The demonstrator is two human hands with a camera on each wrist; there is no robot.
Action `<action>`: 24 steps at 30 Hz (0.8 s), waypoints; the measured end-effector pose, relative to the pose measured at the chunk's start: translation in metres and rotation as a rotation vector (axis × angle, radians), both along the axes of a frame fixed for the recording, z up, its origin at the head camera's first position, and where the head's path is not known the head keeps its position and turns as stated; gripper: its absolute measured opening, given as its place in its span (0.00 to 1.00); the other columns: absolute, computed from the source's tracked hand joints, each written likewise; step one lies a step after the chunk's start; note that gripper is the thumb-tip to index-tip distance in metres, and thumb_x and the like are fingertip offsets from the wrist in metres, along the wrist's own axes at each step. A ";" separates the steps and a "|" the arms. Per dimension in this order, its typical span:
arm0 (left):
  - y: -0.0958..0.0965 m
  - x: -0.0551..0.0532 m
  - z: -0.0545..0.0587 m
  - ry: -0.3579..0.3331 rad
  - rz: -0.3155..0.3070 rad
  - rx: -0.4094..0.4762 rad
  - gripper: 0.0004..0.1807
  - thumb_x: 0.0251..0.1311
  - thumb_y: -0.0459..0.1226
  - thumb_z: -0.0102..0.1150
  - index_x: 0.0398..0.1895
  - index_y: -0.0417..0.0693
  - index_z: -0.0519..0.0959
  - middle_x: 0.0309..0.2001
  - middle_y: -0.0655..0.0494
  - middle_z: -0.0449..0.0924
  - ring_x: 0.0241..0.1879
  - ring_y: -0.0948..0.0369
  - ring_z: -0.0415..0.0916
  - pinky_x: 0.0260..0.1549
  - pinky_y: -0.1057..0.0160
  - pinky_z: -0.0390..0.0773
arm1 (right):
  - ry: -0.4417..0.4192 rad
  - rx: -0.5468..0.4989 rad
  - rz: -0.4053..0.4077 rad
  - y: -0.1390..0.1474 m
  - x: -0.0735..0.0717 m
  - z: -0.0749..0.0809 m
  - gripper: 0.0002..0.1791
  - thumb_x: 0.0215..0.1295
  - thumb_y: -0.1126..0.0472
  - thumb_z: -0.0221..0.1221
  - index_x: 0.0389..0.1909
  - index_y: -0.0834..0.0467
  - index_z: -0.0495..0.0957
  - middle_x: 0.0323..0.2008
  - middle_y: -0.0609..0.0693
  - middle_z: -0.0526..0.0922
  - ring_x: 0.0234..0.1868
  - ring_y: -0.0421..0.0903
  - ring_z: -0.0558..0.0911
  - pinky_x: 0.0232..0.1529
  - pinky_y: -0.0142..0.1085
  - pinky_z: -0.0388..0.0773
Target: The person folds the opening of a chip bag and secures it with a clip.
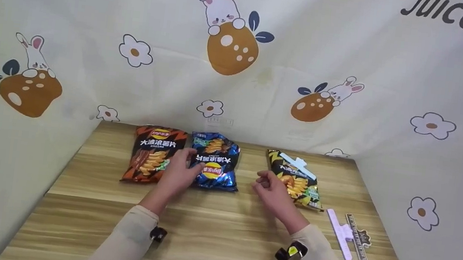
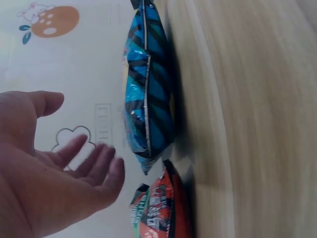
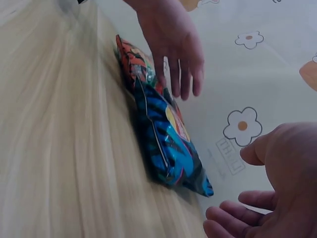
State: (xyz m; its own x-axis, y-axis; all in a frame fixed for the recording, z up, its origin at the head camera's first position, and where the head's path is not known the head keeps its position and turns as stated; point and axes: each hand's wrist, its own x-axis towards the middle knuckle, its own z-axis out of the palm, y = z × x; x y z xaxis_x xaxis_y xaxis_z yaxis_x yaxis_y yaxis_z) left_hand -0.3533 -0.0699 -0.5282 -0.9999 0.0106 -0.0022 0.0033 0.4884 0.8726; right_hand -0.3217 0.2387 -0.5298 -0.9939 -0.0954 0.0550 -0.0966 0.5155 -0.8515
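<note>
My left hand (image 1: 179,172) hovers over the gap between a red-and-black chip bag (image 1: 154,156) and a blue chip bag (image 1: 219,160). In the left wrist view its fingers are loosely bent, with nothing held. The blue bag's printed logo appears upside down in the head view. My right hand (image 1: 275,192), fingers relaxed and holding nothing, is beside a yellow-and-black chip bag (image 1: 303,191) and overlaps its left edge in the head view. A light blue sealing clip (image 1: 298,165) lies across that bag's upper end. The right wrist view shows the blue bag (image 3: 166,134) between both hands.
To the right on the wooden table (image 1: 211,232), a lilac clip (image 1: 339,235) lies alongside a dark patterned clip (image 1: 357,240) with a clear edge. A cream cloth (image 1: 166,87) printed with rabbits and flowers hangs behind the table and along its sides.
</note>
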 end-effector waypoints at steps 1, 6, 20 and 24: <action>0.000 -0.002 -0.001 -0.012 0.010 -0.009 0.36 0.79 0.49 0.65 0.81 0.44 0.68 0.78 0.41 0.67 0.79 0.43 0.66 0.77 0.38 0.68 | -0.013 0.000 -0.003 -0.004 -0.003 0.000 0.23 0.78 0.57 0.66 0.66 0.65 0.78 0.54 0.56 0.86 0.56 0.53 0.85 0.60 0.49 0.84; 0.005 -0.013 -0.005 -0.058 0.044 -0.031 0.46 0.78 0.53 0.63 0.88 0.43 0.55 0.85 0.36 0.56 0.84 0.40 0.56 0.81 0.37 0.59 | -0.095 0.019 -0.021 -0.023 -0.019 0.000 0.34 0.79 0.50 0.65 0.73 0.69 0.71 0.63 0.65 0.83 0.66 0.63 0.83 0.68 0.55 0.80; 0.023 -0.038 -0.016 -0.126 0.114 0.059 0.52 0.79 0.55 0.58 0.90 0.37 0.43 0.88 0.33 0.46 0.86 0.40 0.47 0.84 0.40 0.51 | -0.315 -0.011 -0.052 -0.053 -0.060 0.007 0.50 0.81 0.36 0.58 0.84 0.70 0.58 0.81 0.70 0.65 0.82 0.66 0.65 0.82 0.57 0.62; 0.024 -0.043 -0.020 -0.101 0.134 0.093 0.53 0.79 0.52 0.59 0.91 0.40 0.40 0.89 0.34 0.41 0.87 0.39 0.44 0.84 0.39 0.50 | -0.360 -0.022 -0.061 -0.062 -0.067 0.005 0.50 0.80 0.35 0.59 0.82 0.72 0.62 0.77 0.70 0.71 0.79 0.65 0.70 0.81 0.56 0.65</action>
State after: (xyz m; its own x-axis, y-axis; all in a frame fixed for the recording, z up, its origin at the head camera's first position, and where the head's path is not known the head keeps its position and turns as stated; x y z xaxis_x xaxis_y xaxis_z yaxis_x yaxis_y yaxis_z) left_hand -0.3961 -0.0456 -0.5486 -0.9872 -0.1175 -0.1082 -0.1464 0.3958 0.9066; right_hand -0.3885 0.1771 -0.5244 -0.9536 -0.0384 -0.2985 0.2419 0.4925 -0.8360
